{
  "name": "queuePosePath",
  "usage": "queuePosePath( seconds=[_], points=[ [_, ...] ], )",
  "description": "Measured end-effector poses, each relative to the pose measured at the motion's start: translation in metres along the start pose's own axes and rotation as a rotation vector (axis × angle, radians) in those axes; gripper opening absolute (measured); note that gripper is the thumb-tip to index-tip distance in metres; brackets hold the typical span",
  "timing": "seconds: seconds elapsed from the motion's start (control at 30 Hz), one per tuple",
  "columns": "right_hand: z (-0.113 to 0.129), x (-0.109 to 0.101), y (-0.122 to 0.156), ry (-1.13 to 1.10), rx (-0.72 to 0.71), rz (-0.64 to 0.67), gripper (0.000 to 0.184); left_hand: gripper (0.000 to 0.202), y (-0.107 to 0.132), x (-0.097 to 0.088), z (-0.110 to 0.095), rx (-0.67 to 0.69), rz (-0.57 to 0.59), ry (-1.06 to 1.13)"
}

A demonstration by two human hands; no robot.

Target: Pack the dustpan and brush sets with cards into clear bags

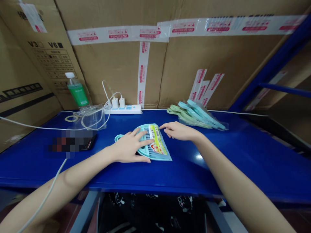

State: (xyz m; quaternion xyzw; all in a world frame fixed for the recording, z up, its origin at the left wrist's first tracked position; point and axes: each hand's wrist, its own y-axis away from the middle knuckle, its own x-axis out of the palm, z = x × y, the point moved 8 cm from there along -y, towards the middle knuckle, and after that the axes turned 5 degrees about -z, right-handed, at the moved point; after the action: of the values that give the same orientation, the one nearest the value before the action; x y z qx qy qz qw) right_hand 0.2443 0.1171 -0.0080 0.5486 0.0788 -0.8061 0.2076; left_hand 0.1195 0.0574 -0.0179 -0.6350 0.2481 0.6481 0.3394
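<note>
A light blue dustpan and brush set (163, 157) lies flat on the blue table, its bristles showing under a yellow-green and white printed label (156, 139). My left hand (130, 145) rests on the set with fingers spread, covering part of the brush and the pan; the looped handle sticks out to its left. My right hand (178, 131) is at the label's upper right edge, index finger stretched toward it and the other fingers curled. Nothing shows in the right hand, and I cannot tell whether its fingertip touches the label.
Plastic-wrapped green and blue sets (198, 116) lie at the back right. A white power strip (132, 109) with chargers and cables sits at the back, beside a green bottle (79, 92) and a clear bag. A dark, blurred-out object (88, 143) lies left. Cardboard (116, 71) stands behind.
</note>
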Motion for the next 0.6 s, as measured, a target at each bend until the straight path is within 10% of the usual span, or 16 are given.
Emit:
queuePosePath(
  seconds=[0.6],
  points=[
    [0.005, 0.010, -0.002, 0.041, -0.058, 0.072, 0.042, 0.071, 0.000, 0.001, 0.000, 0.004, 0.003, -0.005]
  ],
)
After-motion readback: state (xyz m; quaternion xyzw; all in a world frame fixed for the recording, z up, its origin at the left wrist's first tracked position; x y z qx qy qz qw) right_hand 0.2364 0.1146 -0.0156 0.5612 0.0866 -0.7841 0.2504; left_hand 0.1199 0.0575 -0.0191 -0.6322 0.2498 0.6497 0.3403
